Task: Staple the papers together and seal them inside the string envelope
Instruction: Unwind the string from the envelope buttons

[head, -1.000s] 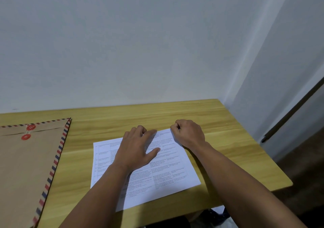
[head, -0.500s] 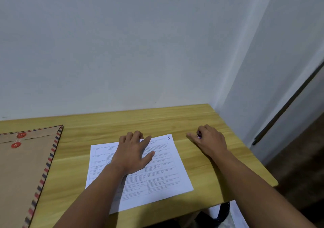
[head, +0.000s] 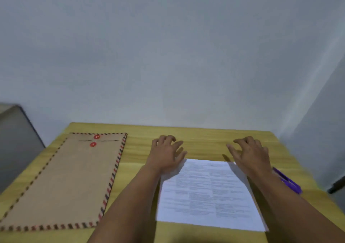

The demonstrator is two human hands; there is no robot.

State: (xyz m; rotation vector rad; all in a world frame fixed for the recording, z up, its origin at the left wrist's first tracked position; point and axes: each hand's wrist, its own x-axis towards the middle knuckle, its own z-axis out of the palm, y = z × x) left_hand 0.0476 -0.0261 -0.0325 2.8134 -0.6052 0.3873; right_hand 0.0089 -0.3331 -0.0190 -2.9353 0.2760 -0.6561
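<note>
On the yellow-toned wooden table (head: pixel 205 136), a stack of white printed papers (head: pixel 207 192) lies flat near the front edge, text side up, between the person's two forearms. The left hand (head: pixel 165 154) sits at the stack's far left corner, palm down, its heel over the paper's edge and its fingers loosely bent onto the bare wood beyond; it holds nothing. The right hand (head: pixel 250 154) is at the far right corner, fingers spread and slightly curled with the tips toward the tabletop, the thumb pointing left, and it too grips nothing. Whether either palm actually presses on the paper cannot be told through the motion blur. Just right of the right wrist, a purple plastic stapler (head: pixel 288 181) lies on the table, partly hidden by the forearm. Well to the left, apart from the papers, a large brown kraft string envelope (head: pixel 65 183) with a red-and-dark striped border lies flat, its two red button closures (head: pixel 94 140) at the far end.
</note>
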